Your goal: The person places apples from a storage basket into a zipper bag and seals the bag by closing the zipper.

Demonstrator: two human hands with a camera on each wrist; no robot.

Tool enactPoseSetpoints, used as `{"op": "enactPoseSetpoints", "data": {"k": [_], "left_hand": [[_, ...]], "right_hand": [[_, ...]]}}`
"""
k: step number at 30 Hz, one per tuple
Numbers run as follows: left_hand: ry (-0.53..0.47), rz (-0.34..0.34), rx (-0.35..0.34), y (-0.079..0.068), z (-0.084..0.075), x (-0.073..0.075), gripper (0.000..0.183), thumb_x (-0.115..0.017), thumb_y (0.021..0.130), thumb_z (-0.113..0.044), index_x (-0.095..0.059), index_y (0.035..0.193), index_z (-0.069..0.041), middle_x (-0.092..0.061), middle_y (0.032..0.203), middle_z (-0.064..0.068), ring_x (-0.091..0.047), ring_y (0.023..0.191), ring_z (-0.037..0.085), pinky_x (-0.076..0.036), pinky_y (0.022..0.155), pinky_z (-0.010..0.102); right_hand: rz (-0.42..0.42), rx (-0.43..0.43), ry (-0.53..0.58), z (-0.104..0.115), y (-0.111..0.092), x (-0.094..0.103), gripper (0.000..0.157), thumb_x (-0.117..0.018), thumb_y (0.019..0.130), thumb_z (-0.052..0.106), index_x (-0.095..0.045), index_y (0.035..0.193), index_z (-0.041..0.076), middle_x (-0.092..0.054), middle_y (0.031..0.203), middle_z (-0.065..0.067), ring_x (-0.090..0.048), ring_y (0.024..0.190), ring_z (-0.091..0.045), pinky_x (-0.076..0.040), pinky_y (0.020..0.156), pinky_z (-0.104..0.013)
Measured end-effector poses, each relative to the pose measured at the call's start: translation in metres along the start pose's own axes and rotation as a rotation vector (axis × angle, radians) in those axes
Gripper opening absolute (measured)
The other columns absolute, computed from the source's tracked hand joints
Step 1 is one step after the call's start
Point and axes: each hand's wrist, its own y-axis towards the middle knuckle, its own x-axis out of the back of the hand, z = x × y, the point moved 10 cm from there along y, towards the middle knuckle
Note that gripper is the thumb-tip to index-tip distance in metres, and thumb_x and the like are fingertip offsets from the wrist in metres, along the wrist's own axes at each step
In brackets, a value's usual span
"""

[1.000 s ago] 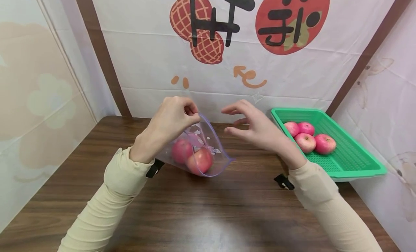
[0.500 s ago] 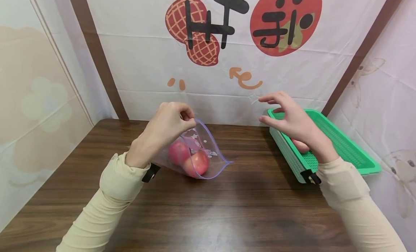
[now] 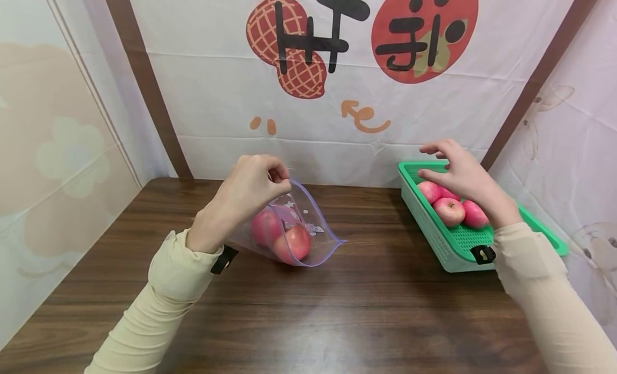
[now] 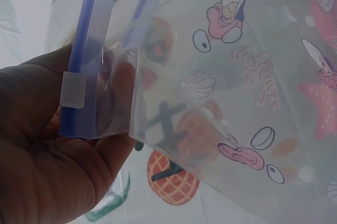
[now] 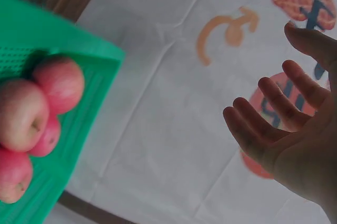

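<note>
My left hand (image 3: 255,184) pinches the top corner of a clear zip bag (image 3: 324,252) with a purple-blue edge. In the left wrist view the zip bag's white slider (image 4: 72,90) sits beside the fingers, and the film carries printed cartoon shells. Two red apples (image 3: 294,244) lie inside the bag on the table. Over the green basket (image 3: 436,244) my right hand (image 3: 463,173) hovers with fingers spread and nothing in them. Below it in the basket are several apples (image 3: 449,211), partly covered by the hand; the right wrist view shows these apples (image 5: 21,113) clustered together.
The basket stands at the back right of the brown wooden table (image 3: 308,309), close to the right-hand curtain. A white printed cloth (image 3: 217,90) hangs along the table's back edge, and another cloth (image 3: 62,149) hangs on the left.
My right hand has moved right, away from the bag, and is now over the basket. My left hand keeps its pinch on the zip bag, nearly still.
</note>
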Motion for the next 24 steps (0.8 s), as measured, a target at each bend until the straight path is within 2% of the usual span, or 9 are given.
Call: {"op": "enactPoseSetpoints", "data": {"k": [6,13,24], "left_hand": [[0.000,0.006,-0.005,-0.001,-0.002,-0.001,0.007,-0.064,0.079,-0.008,-0.071,0.079,-0.011,-0.068,0.073,0.001,-0.060,0.067,0.015,-0.049,0.063,0.029],[0.010,-0.008,-0.024,-0.003,-0.002,0.001,0.007,-0.065,0.078,-0.008,-0.071,0.078,-0.011,-0.067,0.072,0.000,-0.059,0.067,0.015,-0.048,0.064,0.029],[0.009,-0.015,-0.033,-0.009,0.000,0.003,0.010,-0.062,0.077,-0.006,-0.071,0.077,-0.011,-0.066,0.070,0.000,-0.058,0.066,0.014,-0.047,0.062,0.029]], "right_hand": [[0.039,-0.055,-0.034,-0.025,-0.002,-0.003,0.056,-0.071,0.090,0.028,-0.051,0.137,0.004,-0.047,0.137,-0.019,-0.043,0.126,-0.044,-0.039,0.100,-0.060],[0.070,-0.070,-0.051,-0.046,-0.002,-0.005,0.052,-0.071,0.089,0.021,-0.053,0.133,0.001,-0.049,0.137,-0.021,-0.047,0.122,-0.044,-0.038,0.103,-0.059],[0.216,-0.113,-0.138,-0.084,0.002,-0.023,0.052,-0.069,0.091,0.021,-0.052,0.132,-0.004,-0.049,0.131,-0.032,-0.045,0.123,-0.047,-0.038,0.100,-0.063]]}}
